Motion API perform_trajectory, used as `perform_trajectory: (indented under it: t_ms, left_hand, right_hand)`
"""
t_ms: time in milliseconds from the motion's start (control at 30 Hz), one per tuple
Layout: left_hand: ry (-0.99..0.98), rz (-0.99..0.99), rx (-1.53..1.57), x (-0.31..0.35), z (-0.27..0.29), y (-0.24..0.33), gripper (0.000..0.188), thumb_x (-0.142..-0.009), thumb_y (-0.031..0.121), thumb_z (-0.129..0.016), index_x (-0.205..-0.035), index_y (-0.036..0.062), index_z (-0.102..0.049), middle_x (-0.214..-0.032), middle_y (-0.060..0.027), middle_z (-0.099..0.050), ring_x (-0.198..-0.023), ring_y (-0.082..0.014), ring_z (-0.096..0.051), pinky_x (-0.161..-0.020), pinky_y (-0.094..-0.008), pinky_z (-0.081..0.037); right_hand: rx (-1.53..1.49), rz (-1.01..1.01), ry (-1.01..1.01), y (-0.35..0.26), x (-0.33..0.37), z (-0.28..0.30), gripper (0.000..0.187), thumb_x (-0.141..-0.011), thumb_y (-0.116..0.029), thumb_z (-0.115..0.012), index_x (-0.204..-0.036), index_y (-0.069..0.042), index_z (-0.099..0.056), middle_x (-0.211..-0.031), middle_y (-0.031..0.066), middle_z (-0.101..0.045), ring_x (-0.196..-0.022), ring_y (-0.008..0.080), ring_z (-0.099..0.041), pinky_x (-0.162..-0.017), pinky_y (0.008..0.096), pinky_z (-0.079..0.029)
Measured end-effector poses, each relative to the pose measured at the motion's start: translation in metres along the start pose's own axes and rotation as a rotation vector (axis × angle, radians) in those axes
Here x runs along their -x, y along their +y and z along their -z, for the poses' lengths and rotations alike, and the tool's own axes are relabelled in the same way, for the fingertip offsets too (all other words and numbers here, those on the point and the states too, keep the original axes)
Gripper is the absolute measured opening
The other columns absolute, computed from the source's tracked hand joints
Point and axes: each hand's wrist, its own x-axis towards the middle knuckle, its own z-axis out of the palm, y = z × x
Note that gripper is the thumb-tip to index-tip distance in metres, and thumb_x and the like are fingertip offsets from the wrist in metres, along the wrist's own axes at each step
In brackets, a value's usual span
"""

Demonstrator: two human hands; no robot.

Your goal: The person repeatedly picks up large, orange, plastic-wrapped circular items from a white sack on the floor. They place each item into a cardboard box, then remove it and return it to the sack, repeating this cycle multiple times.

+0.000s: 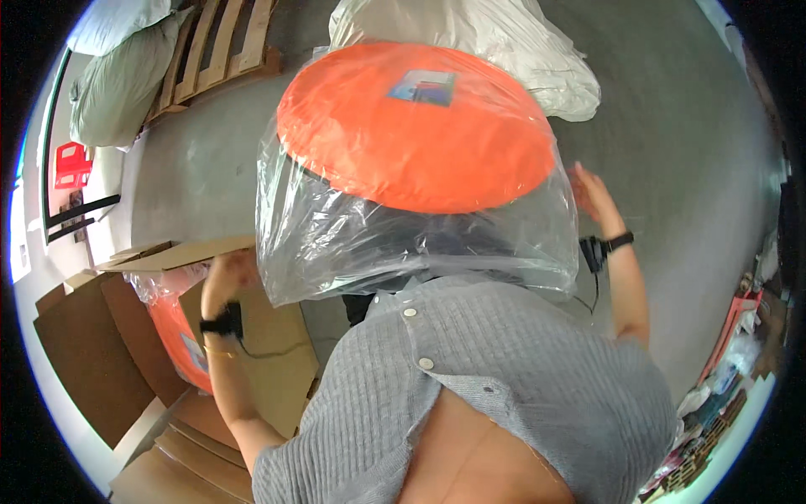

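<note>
A flat round orange disc (420, 134) with a small printed label lies in a clear plastic bag (336, 244) in front of my body. The bag's loose lower part is wrinkled and reaches toward my waist. My left hand (233, 275) is at the bag's left edge, next to a cardboard flap; its fingers are blurred, and I cannot tell whether they grip the plastic. On the other side, my right hand (594, 197) is beside the bag's right edge with fingers stretched out, holding nothing visible. Both wrists carry black bands with a small device and a cable.
An open cardboard box (101, 344) at the left holds another plastic-wrapped orange item (180, 332). A large white sack (504, 50) lies behind the disc. At the far left are a wooden pallet (220, 46) and a filled sack (126, 92). Assorted goods (730, 361) line the right side.
</note>
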Motion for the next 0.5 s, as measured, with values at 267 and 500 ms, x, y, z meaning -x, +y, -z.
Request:
perform_trajectory:
  t_ms: [267,500]
  left_hand:
    - [0.041,-0.019,0.371,-0.163,0.031,0.181,0.047,-0.086,0.034,-0.052,-0.117,-0.0017,-0.045,-0.099,-0.0124,-0.059,-0.082,-0.0173,-0.06,-0.072,-0.0279,-0.049]
    - [-0.148,-0.231,0.417,-0.22,0.007,0.168,0.029,-0.084,0.016,-0.047,-0.103,-0.0029,-0.058,-0.099,-0.0124,-0.062,-0.085,-0.0165,-0.06,-0.081,-0.029,-0.045]
  right_hand:
    - [-0.369,-0.024,-0.224,-0.017,-0.085,-0.065,0.052,-0.084,-0.038,-0.056,-0.12,-0.001,-0.047,-0.119,0.0078,-0.052,-0.105,0.0166,-0.052,-0.091,0.0301,-0.041]
    - [-0.261,0.093,0.051,-0.006,-0.087,-0.068,0.044,-0.083,-0.026,-0.059,-0.114,0.004,-0.05,-0.11,0.0094,-0.057,-0.097,0.0163,-0.056,-0.085,0.029,-0.043]
